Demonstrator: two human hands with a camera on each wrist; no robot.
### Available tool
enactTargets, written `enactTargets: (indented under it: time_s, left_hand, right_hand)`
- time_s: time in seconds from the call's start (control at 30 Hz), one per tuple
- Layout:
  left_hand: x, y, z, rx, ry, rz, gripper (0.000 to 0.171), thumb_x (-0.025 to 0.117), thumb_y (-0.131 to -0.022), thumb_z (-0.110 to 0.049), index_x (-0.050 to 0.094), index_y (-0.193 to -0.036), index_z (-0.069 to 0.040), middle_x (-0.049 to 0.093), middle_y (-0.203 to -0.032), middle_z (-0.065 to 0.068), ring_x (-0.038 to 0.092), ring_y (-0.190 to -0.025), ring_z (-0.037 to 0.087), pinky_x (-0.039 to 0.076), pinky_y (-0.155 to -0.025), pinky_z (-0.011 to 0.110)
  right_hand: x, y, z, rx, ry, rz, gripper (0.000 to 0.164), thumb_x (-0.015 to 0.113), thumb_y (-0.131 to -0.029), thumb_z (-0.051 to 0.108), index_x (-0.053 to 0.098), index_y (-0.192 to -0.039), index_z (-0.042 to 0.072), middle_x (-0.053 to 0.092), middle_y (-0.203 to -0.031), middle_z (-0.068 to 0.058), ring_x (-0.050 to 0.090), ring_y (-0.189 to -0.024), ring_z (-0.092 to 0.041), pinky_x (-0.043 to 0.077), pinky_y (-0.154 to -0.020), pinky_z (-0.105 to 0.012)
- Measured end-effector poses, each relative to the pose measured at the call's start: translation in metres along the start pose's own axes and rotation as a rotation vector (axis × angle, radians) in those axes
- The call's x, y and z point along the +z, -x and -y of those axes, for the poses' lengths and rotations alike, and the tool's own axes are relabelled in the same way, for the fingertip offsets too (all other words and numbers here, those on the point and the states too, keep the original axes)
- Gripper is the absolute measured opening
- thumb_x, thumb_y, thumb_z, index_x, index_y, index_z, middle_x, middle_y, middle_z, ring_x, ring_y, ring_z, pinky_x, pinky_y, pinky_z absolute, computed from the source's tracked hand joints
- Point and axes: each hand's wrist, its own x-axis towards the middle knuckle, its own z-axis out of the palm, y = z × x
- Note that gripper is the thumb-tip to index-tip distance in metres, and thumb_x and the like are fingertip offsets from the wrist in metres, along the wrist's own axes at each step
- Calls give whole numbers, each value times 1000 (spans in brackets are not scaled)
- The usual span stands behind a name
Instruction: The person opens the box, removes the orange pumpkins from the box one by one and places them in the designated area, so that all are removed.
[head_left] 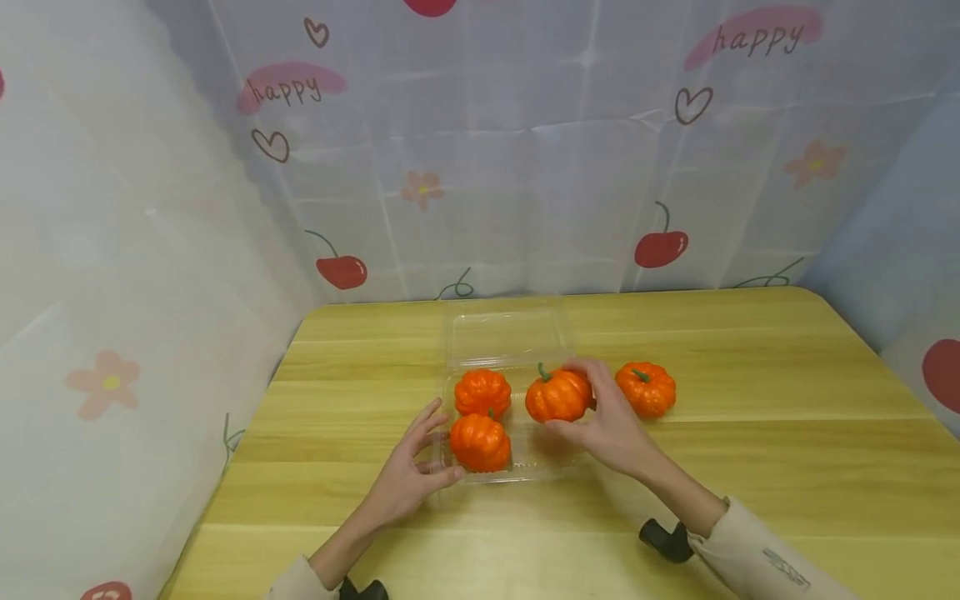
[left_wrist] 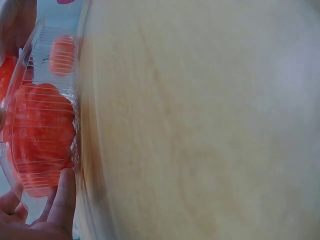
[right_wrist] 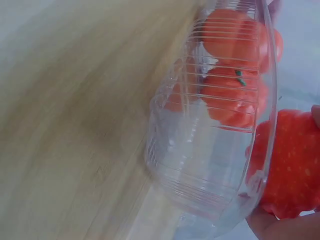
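A clear plastic clamshell box [head_left: 528, 472] lies on the table with its lid folded back. Two small orange pumpkins sit in its left half: a rear pumpkin [head_left: 482, 390] and a front pumpkin [head_left: 481, 443]. My right hand [head_left: 611, 421] grips another orange pumpkin [head_left: 557, 395] with a green stem, over the box's right half; in the right wrist view this held pumpkin [right_wrist: 290, 162] overlaps the box rim. At the box's left side is my left hand [head_left: 408, 471], fingers spread along the wall and thumb at the front corner.
One more pumpkin [head_left: 646, 389] rests on the wooden table [head_left: 750, 433], right of the box. The transparent lid [head_left: 510, 335] reaches toward the table's back edge. A printed curtain [head_left: 525, 167] hangs behind and at both sides.
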Motion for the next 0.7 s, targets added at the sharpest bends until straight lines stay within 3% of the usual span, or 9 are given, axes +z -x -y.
enactTargets:
  time_s: [0.23, 0.4, 0.57, 0.7]
  left_hand:
    - [1, -1, -1, -11, -3, -13, 74, 81, -81, -6, 44, -145, -2, 16, -163, -2, 44, -131, 38, 53, -92, 34]
    - [1, -1, -1, -10, -1, -12, 74, 81, -81, -6, 44, -145, -3, 16, -163, -2, 43, -132, 37, 53, -92, 33]
    - [0, -1, 1, -5, 7, -4, 75, 81, -81, -6, 43, -146, -2, 14, -164, -1, 43, -132, 38, 53, -92, 34]
    - [0, -1, 1, 2, 13, 7, 75, 80, -82, -6, 42, -146, -2, 13, -164, 0, 42, -132, 38, 52, -93, 34]
  right_hand:
    - [-7, 7, 2, 12, 7, -18, 71, 86, -77, 13, 47, -136, 6, 49, -135, -8, 48, -123, -29, 48, -94, -55]
    - [-14, 11, 3, 9, -10, -20, 73, 83, -80, 12, 44, -142, 7, 44, -139, -13, 48, -123, -33, 53, -91, -47]
    - [-22, 16, 3, 1, -64, -7, 63, 81, -83, 8, 50, -138, 8, 41, -134, -13, 51, -118, -34, 53, -90, -33]
    - [-32, 24, 2, -16, -118, -43, 55, 75, -87, 4, 51, -137, 5, 42, -131, -12, 54, -111, -34, 54, -86, -26]
